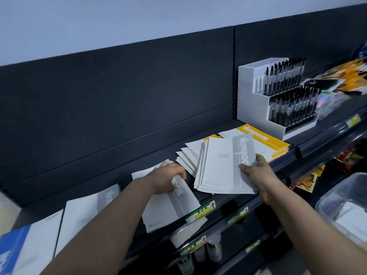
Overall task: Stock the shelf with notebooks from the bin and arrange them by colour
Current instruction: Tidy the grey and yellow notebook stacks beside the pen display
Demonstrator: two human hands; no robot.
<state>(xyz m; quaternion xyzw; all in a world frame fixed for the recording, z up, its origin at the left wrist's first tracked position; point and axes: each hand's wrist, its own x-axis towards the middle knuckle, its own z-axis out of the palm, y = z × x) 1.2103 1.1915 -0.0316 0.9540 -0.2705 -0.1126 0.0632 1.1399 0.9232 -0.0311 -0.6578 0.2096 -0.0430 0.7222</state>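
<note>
Far left, at the near edge of the dark grey metal shelf point(83, 181), I see a blue-banded white notebook point(12, 253) lying flat, w/ a pale grey-banded white notebook point(87, 211) just beside it on the right. Next along, the left hand point(166, 179) sits palm-down on a small stack of grey-banded notebooks point(168, 209), fingers curled over its far edge & thumb at the right side, gripping it. That stack lies skewed, its near corner overhanging the shelf front beside a green-yellow price tag point(200, 212). Right of that, a fanned pile of grey-banded notebooks point(220, 167) is held by the right hand point(256, 173): thumb pressed on the top cover, other fingers hidden underneath, i.e. a pinch at the pile's near right corner. Further right & farther back, yellow-banded notebooks point(266, 140) lie stacked flat, just beside a white stepped display of black pens point(246, 96). Near right, off the shelf, is a clear plastic bin point(329, 193) w/ a white notebook inside.
</note>
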